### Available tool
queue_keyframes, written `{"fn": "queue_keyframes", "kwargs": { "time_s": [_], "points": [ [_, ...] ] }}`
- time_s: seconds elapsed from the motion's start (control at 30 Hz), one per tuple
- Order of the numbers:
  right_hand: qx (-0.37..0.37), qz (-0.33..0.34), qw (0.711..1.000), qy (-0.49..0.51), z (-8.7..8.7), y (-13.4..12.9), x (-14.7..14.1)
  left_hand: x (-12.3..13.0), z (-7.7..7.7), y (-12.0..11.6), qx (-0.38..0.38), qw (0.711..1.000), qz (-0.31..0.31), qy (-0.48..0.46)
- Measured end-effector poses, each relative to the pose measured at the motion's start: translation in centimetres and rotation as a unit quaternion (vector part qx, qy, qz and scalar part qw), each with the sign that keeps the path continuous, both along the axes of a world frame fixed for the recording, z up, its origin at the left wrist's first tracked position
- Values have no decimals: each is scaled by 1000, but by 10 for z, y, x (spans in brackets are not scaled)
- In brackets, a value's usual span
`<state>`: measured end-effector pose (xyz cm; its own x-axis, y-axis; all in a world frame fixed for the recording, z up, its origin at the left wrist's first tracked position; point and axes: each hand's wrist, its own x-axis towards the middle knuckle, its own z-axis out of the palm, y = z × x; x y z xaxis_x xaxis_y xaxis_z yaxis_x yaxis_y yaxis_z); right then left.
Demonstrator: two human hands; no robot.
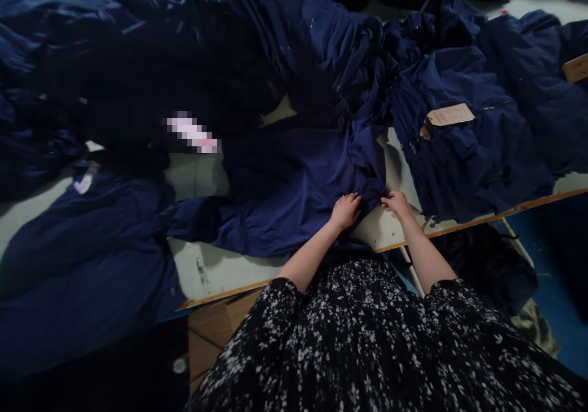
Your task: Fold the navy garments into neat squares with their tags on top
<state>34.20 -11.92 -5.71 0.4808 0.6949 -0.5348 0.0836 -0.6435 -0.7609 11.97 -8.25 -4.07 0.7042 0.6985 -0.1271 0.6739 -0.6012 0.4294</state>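
Note:
A dark navy garment (pixel 294 179) lies spread on the pale table (pixel 239 272) in front of me. My left hand (pixel 346 210) rests on its near right part, with the fingers curled onto the cloth. Just to the right, my right hand (pixel 395 204) pinches the garment's right edge between thumb and fingers. A small gap separates the two hands. Part of the garment's near side hangs over the table edge by my black floral dress.
Navy garments are heaped at the back left, with another (pixel 82 253) at the left edge. To the right lies a stack of navy garments (pixel 478 149) with a beige tag (pixel 451 114). Cardboard (pixel 209 332) and a dark bundle (pixel 491 265) are below the table.

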Motion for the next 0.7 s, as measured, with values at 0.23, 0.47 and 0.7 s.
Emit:
{"fn": "queue_keyframes", "kwargs": {
  "time_s": [0.23,0.47,0.7],
  "points": [
    [96,3,992,83,14,13,-18,7,8,1,18,991,70,-114],
    [121,34,990,71,23,40,-23,13,-3,36,-199,881,355,-240],
    [32,99,993,49,12,26,-44,4,-11,36,-375,750,375,-395]
  ]
}}
